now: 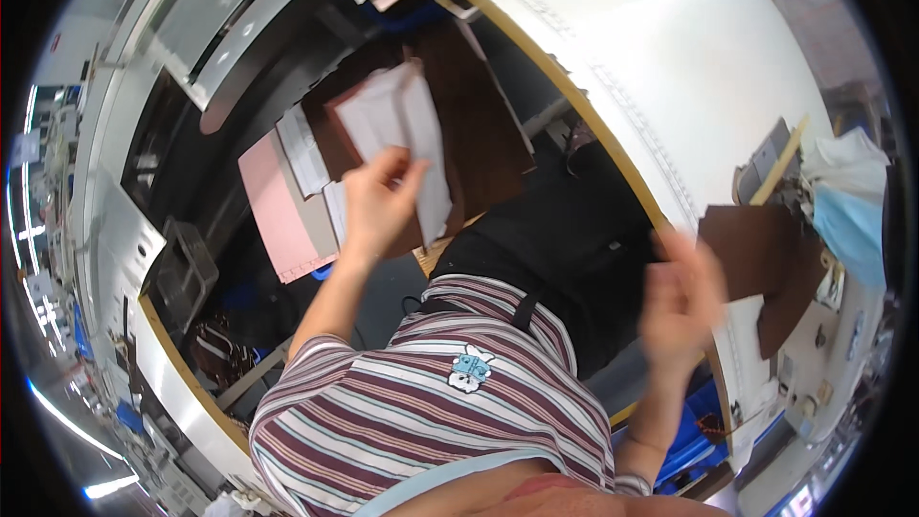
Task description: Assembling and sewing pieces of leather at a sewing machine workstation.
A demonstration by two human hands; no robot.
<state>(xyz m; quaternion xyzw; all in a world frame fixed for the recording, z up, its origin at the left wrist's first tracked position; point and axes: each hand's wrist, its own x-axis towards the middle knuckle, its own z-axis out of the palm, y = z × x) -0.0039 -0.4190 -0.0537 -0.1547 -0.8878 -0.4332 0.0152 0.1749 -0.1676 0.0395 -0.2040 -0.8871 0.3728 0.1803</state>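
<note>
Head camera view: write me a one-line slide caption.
Left hand over white sheets and a brown sheet, with the blurred right hand by the yellow edging of a white worktable.

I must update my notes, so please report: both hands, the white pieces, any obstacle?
Left hand in front of white pieces, contact unclear. Right hand blurred, brown material beyond it. Obstacle: left hand hides part of white pieces.

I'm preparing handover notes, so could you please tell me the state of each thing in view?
Left hand: fingers curled, contact unclear
Right hand: blurred, grip unclear
White pieces: lying over brown material
Pink sheet: lying flat
Right-side brown piece: partly on white tabletop
Striped shirt: worn
</note>
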